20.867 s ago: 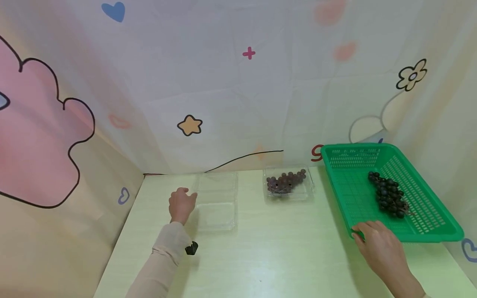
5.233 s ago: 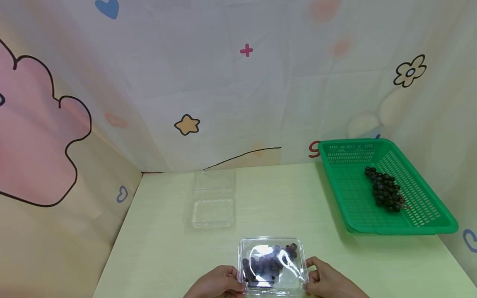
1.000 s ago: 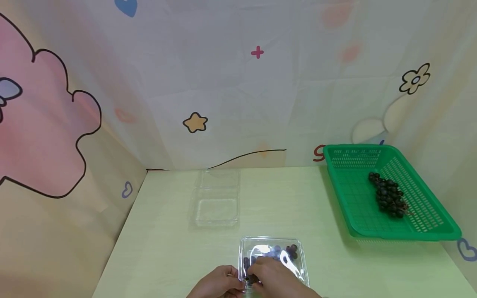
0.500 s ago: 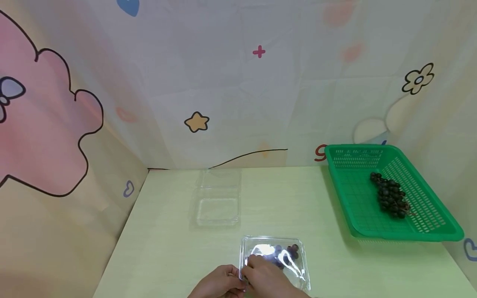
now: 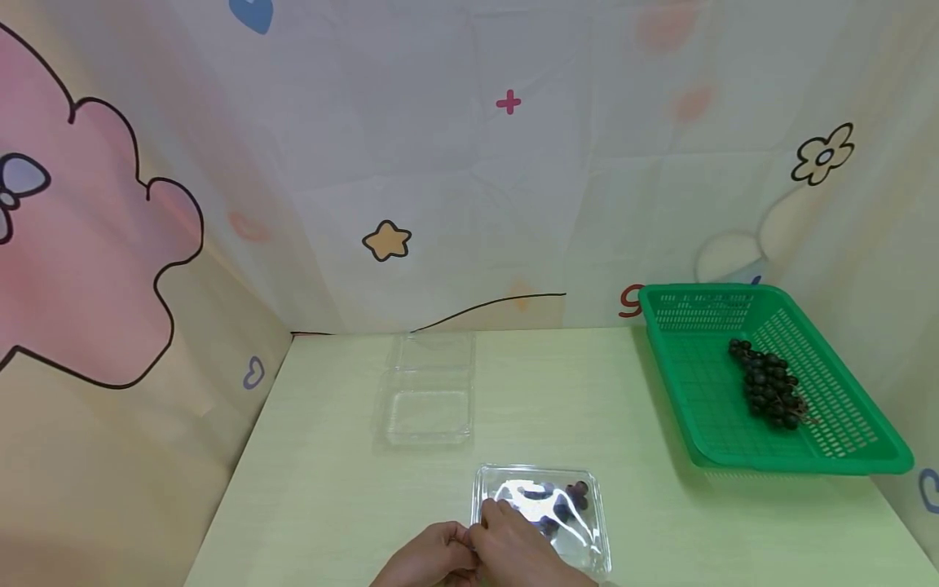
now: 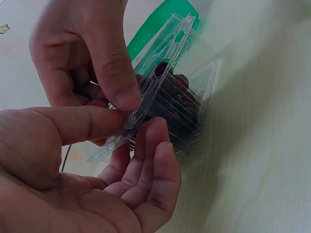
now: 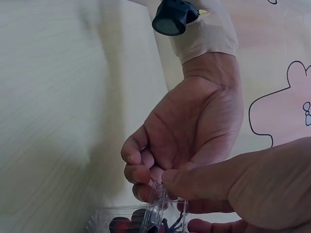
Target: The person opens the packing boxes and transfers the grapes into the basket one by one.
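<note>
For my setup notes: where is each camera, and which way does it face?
Head: on the head, facing forward and down at table; left hand, right hand.
Left wrist: on that wrist, facing grape box; both hands.
Right wrist: likewise, facing the box; both hands, left sleeve.
Head and left wrist share the green basket.

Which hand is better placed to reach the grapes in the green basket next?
Probably the right hand: it is nearer the green basket and its grapes, with the left hand farther off. Both are occupied at the edge of the clear container, so the right would need to let go first.
</note>
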`<state>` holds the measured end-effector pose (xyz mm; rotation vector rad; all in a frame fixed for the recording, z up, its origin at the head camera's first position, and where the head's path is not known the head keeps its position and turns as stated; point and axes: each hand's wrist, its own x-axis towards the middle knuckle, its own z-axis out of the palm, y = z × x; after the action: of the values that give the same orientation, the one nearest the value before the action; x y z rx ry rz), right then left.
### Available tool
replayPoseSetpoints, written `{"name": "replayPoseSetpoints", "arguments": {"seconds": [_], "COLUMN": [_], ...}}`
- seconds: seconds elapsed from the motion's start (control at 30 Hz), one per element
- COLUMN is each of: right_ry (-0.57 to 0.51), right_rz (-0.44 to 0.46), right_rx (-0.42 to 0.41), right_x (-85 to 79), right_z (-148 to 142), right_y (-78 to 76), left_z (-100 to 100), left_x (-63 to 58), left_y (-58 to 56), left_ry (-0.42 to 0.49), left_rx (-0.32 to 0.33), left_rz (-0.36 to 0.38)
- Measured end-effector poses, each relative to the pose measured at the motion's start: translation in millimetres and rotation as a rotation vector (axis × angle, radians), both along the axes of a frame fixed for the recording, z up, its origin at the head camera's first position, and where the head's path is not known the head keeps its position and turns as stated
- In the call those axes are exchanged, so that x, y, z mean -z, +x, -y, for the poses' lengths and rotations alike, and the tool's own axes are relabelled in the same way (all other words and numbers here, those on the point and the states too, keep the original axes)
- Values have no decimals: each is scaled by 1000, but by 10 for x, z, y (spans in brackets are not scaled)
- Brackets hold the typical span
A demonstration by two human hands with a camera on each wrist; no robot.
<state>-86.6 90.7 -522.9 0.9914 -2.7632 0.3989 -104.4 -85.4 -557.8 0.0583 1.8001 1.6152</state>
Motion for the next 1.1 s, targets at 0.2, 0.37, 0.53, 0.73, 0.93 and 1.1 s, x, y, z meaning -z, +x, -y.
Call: {"name": "replayPoseSetpoints", "arguments": {"seconds": [0.2, 0.37, 0.53, 0.73, 0.93, 1.1], "right_ry": [28, 51, 97, 175, 264, 279], "right_rz": [-26, -40, -56, -148, -307, -354], "right_rx": [-11, -17, 0, 6, 14, 13], "right_x": [6, 12, 37, 85, 141, 161], "right_z": [-1, -7, 25, 80, 104, 102], "right_y": [-7, -10, -16, 1, 38, 41], "left_z": [41, 65, 69, 76, 89, 93], "left_x": [8, -3, 6, 38, 67, 65], "left_y": [-47, -75, -70, -66, -63, -51], "left_ry": [-35, -37, 23, 89, 81, 75], "left_rx": [29, 53, 45, 48, 46, 30], "left_rz": [-99, -120, -46, -30, -46, -22]}}
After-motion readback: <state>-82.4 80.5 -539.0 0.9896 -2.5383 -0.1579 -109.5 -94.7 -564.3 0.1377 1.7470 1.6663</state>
